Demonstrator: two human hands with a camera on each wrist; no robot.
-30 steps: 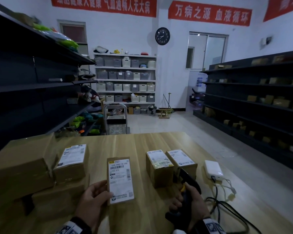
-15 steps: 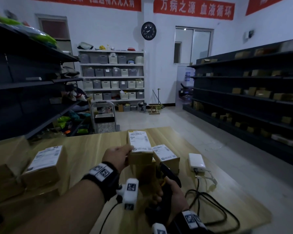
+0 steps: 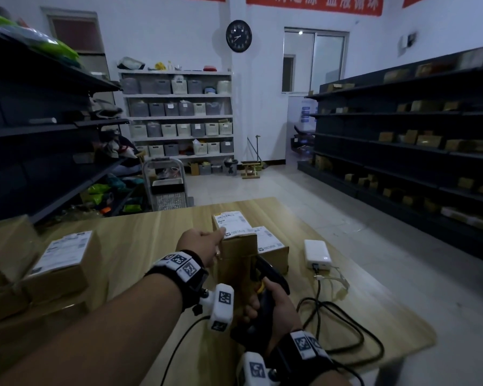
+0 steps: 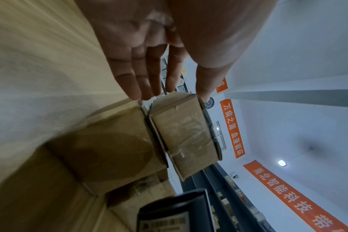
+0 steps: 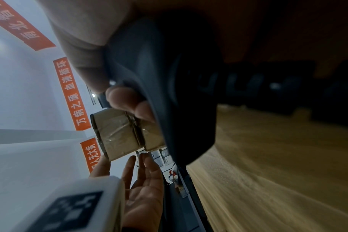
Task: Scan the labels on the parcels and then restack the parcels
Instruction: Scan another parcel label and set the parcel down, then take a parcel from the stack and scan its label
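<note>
A small labelled parcel (image 3: 232, 224) lies on top of a taller brown parcel (image 3: 236, 270) at the table's middle. A third labelled parcel (image 3: 272, 246) stands right of them. My left hand (image 3: 218, 240) reaches across to the top parcel's near left end with straight fingers. In the left wrist view the left hand (image 4: 169, 92) has fingertips (image 4: 136, 92) at the seam between the top parcel (image 4: 185, 133) and the lower parcel (image 4: 109, 149), and its thumb on the top edge. My right hand (image 3: 265, 302) grips a black scanner (image 3: 271, 277) just in front of the stack. The scanner (image 5: 169, 78) fills the right wrist view.
A pile of brown parcels (image 3: 64, 257) takes up the table's left side. A white power brick (image 3: 317, 253) with looping black cables (image 3: 343, 324) lies on the right. Dark shelving lines both sides, and a trolley (image 3: 166, 188) stands beyond the table's far edge.
My left hand carried the flat labelled parcel from the near middle onto the taller box. Its fingers have since straightened against the parcel's end. The right hand kept hold of the scanner.
</note>
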